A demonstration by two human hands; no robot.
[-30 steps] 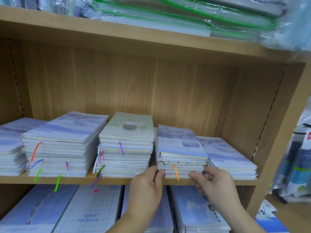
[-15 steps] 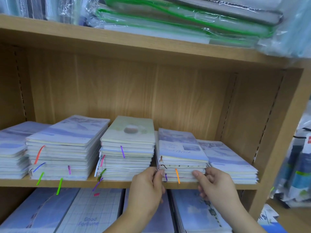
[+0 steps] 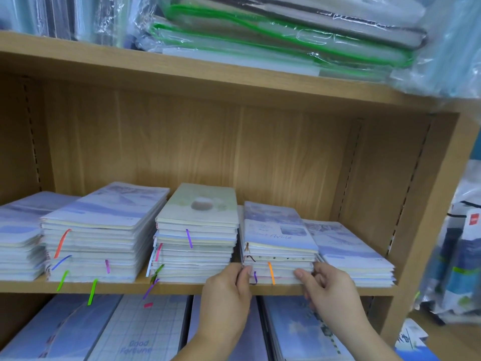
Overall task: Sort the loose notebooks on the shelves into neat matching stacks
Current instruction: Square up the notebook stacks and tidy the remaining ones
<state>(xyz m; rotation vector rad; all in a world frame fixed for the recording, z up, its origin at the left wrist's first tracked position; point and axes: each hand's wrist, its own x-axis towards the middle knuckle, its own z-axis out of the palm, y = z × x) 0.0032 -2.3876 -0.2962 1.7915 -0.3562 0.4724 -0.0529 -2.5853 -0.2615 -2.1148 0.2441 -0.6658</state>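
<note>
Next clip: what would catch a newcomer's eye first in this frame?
The left hand and right hand grip the front corners of a notebook stack, second from the right on the middle shelf. Bright markers, like an orange ribbon, hang from the stacks' front edges. Green-edged plastic packs crowd the upper shelf.

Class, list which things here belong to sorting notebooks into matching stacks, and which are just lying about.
Job: left hand, right hand, notebook stack they grip, green-covered stack beside it.
Lying about: plastic-wrapped folders on the top shelf, packets at far right.
</note>
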